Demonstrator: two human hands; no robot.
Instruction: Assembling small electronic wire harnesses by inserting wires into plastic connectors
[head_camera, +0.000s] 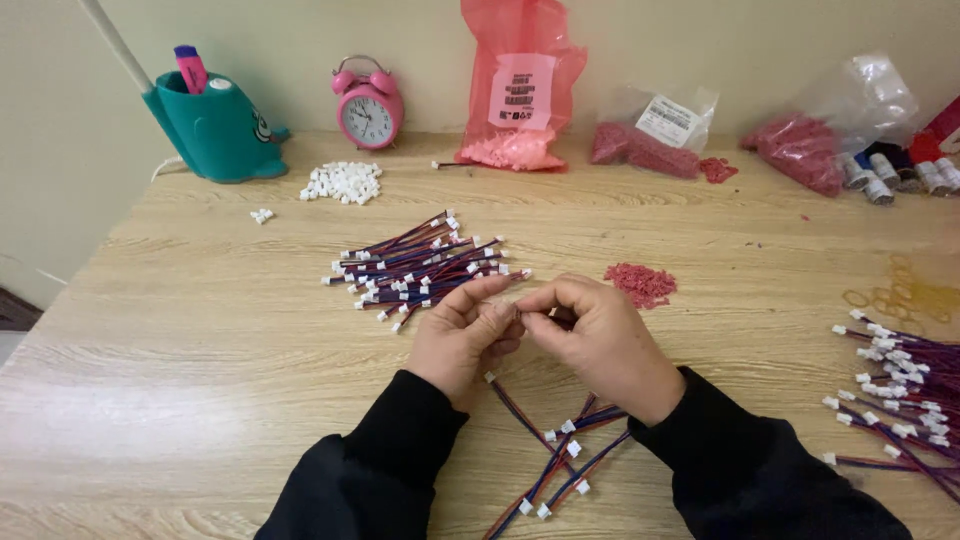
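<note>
Where both wrists meet, left hand (462, 335), right hand (590, 335), fingertips pinched together

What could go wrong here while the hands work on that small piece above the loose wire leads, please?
The tiny piece pinched between the left hand and right hand could slip and vanish among the wire leads below. A sleeve could also drag those leads, or scatter the heap of small red pieces nearby.
</note>
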